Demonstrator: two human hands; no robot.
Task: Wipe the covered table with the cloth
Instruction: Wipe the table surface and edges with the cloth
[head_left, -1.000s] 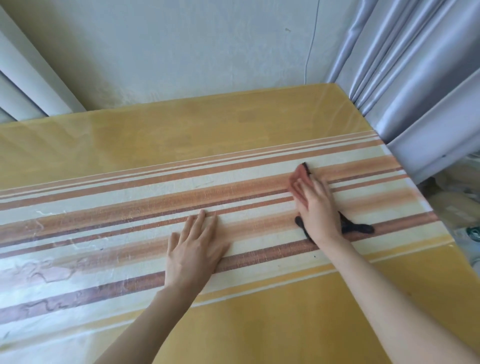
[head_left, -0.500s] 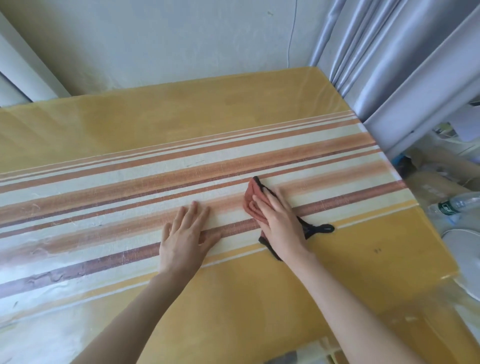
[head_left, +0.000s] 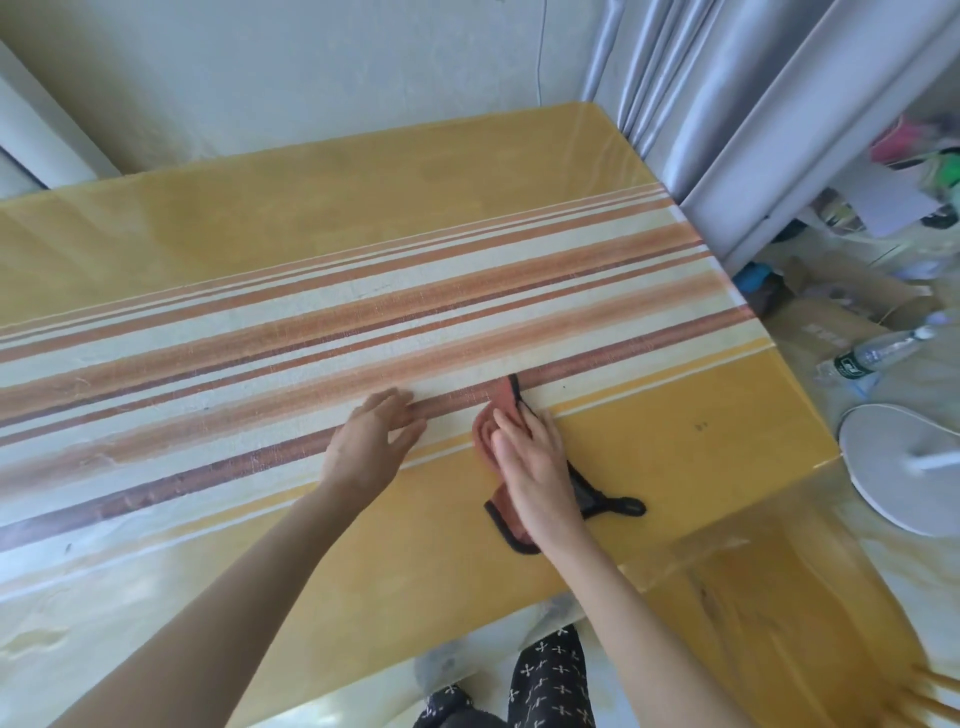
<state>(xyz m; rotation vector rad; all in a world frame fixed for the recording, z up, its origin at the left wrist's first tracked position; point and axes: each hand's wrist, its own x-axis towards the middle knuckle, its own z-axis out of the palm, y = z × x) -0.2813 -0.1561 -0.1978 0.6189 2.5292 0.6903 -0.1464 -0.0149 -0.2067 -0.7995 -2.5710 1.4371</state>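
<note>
The table (head_left: 260, 249) wears a yellow cover with cream and rust stripes under a clear plastic sheet. A reddish cloth (head_left: 501, 402) with black edging lies near the table's front right part. My right hand (head_left: 535, 467) presses flat on the cloth, fingers together, covering most of it; a black loop of the cloth sticks out to the right. My left hand (head_left: 371, 441) rests palm down on the striped band just left of the cloth, fingers spread, holding nothing.
Grey curtains (head_left: 753, 104) hang at the table's right far corner. A plastic bottle (head_left: 878, 353), a white round fan base (head_left: 904, 467) and clutter lie on the floor to the right. A wall runs behind the table. My patterned trousers (head_left: 545, 675) show below the front edge.
My right hand has dragged the cloth toward me and leftward, from the middle stripes to the yellow front band. My left hand stayed flat and shifted slightly nearer. The view tilted down.
</note>
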